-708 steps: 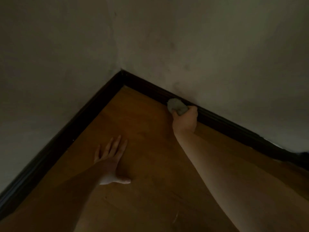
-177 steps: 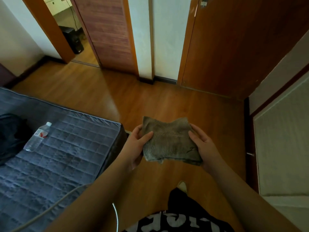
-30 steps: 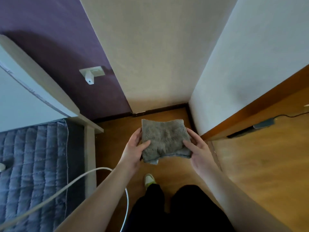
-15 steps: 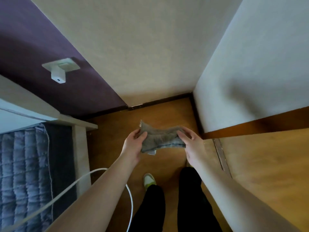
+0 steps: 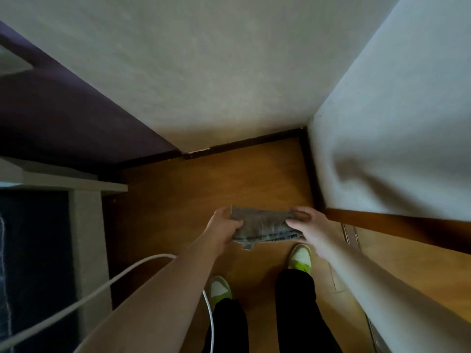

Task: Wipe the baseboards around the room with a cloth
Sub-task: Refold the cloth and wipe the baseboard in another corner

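both hands hold a folded grey cloth (image 5: 263, 226) above the wood floor (image 5: 204, 189): left hand (image 5: 223, 231) grips its left end, right hand (image 5: 312, 229) its right end. a dark baseboard (image 5: 242, 143) runs along the wall ahead. green-and-white shoes (image 5: 300, 258) stand below, beside a white cable (image 5: 102, 284).

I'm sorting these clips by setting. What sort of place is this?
Probably a bedroom corner in a home: wood floor, dark baseboard under papered walls, and what looks like a bed frame at left.

Single head-worn view, looking steeply down, close over both forearms, facing a floor corner (image 5: 293, 159) between walls
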A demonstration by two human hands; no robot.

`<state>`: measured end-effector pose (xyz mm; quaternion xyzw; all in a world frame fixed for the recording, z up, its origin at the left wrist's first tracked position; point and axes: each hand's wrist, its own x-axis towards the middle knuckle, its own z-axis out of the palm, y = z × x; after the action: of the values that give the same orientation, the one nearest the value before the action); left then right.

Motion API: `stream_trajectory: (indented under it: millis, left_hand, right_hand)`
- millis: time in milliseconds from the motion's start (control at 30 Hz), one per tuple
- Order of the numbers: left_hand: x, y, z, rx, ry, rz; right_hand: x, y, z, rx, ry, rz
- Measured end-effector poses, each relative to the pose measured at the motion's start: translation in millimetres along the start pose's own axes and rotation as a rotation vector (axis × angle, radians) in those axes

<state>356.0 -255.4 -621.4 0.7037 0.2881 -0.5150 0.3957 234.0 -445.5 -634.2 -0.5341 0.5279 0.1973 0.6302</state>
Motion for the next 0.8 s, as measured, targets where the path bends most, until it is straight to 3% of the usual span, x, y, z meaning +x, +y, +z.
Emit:
stream_trajectory:
  millis: [267, 400, 667, 800]
  left_hand:
    - [143.0, -14.3, 37.6, 0.078, -0.005, 0.119]
    - [201.7, -4.7, 48.9, 0.149, 0.026, 0.194]
    - [268.3, 33.6, 65.5, 0.368, 0.020, 0.562]
    - [317.9, -0.2, 88.5, 0.447, -0.003, 0.566]
  right_hand:
    - [110.0, 37.5, 14.9, -0.034, 0.062, 0.039]
    - [166.8, 41.8, 18.6, -0.128, 0.110, -0.051]
    - [250.9, 28.9, 7.7, -0.233, 0.183, -0.258]
    - [288.3, 63.2, -1.1, -0.344, 0.196, -0.252]
